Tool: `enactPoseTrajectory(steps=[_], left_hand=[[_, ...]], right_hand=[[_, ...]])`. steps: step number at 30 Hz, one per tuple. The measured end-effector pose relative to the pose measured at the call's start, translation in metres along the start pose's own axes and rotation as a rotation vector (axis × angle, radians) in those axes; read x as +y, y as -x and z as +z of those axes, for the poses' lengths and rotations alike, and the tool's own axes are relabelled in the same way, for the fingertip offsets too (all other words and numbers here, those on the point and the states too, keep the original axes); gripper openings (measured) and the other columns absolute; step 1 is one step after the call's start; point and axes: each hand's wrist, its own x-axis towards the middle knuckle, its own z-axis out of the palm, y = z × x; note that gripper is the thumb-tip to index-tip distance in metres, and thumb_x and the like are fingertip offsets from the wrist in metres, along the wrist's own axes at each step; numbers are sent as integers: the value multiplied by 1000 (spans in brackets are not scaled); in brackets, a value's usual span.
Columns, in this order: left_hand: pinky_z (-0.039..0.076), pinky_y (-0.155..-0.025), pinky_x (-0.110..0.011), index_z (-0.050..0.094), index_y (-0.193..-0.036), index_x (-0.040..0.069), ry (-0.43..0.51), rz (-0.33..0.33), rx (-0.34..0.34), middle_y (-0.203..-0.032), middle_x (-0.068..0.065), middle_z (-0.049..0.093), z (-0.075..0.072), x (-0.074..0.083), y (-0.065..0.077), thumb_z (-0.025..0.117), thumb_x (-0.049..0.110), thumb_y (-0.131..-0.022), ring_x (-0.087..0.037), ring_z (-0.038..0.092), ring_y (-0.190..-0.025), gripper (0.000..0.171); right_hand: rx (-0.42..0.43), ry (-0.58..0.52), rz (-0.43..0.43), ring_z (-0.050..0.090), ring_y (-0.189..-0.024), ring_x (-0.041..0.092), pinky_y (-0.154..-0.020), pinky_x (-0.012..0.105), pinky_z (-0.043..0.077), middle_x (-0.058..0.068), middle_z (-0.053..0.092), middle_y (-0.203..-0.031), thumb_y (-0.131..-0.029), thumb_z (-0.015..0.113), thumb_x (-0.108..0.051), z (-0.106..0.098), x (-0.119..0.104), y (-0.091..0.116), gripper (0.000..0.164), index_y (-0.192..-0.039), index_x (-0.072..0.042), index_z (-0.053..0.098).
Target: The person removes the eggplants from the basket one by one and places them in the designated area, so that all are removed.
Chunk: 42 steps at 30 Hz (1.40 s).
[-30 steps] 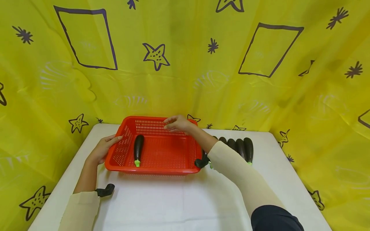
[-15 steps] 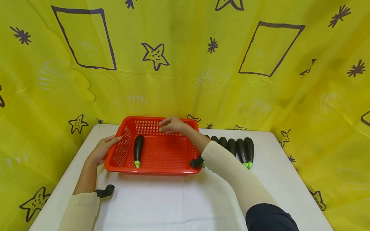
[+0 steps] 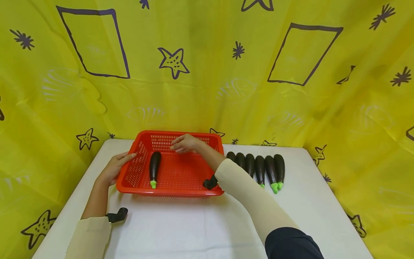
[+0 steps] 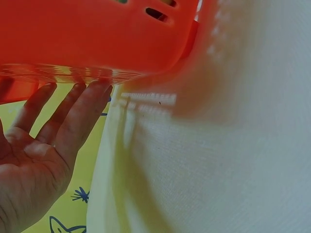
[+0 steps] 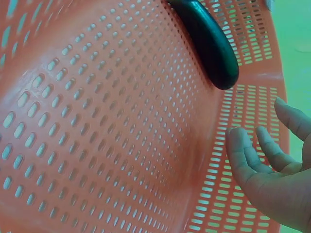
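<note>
My left hand (image 3: pixel 113 169) holds the left side of a red perforated plastic basket (image 3: pixel 181 191), thumb over the rim. In the left wrist view its fingers (image 4: pixel 80 114) reach up against the basket's outside. Inside the basket, near its left wall, lies one dark eggplant (image 3: pixel 155 165) with a green stem end toward me. Over the basket's back part hovers my right hand (image 3: pixel 185 144), holding nothing. Its fingers are loosely bent in the right wrist view, apart from the eggplant (image 5: pixel 214 48).
A row of several eggplants (image 3: pixel 260 169) lies on the white-covered table (image 3: pixel 181 230), right of the basket; my right forearm hides part of it. A yellow patterned curtain (image 3: pixel 200 97) stands behind the table and at both sides.
My right hand has moved left and slightly lower over the basket, uncovering more of the eggplant row. The left hand, basket and the eggplant in it stay in place.
</note>
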Motion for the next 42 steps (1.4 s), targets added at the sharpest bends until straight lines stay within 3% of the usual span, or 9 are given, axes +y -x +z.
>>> enactPoseTrajectory(steps=[13,21,31,35,38,42], left_hand=[[63,-81,-46,32,-161,-4,1,0,-7,-116,-1,70,1,0,1,54,40,-111,-20,75,-95,71],[63,-80,-44,30,-162,-5,-6,2,-8,-117,-2,70,0,1,3,53,39,-111,-19,74,-96,71],[63,-81,-46,30,-162,-4,-2,-4,-5,-118,-3,70,0,1,0,53,39,-112,-20,75,-96,71],[63,-80,-46,29,-162,-5,9,0,-10,-116,-3,71,1,2,0,53,38,-112,-20,75,-95,71],[63,-79,-46,30,-161,-6,14,3,-13,-115,-3,71,1,1,-1,53,38,-112,-21,75,-94,70],[64,-79,-46,31,-161,-7,26,6,-12,-114,-4,72,1,-1,-2,53,37,-112,-21,75,-93,69]], right_hand=[[-112,86,-1,59,-131,40,-109,46,49,22,63,-140,-106,64,-8,20,12,-21,48,-151,5,51],[-270,113,-47,52,-139,35,-107,40,51,19,42,-161,-107,61,-7,33,20,-35,57,-160,0,41],[-315,129,-45,48,-143,33,-109,42,50,18,35,-166,-107,60,-4,38,19,-38,55,-159,0,42],[-265,107,-44,62,-127,32,-106,42,52,21,50,-154,-106,62,-3,36,20,-37,52,-155,4,47],[-237,74,-37,68,-113,28,-104,42,53,20,64,-135,-104,65,-1,34,21,-38,47,-149,5,53],[-239,26,-30,68,-104,24,-103,43,55,13,66,-118,-103,66,1,33,22,-38,45,-146,6,55]])
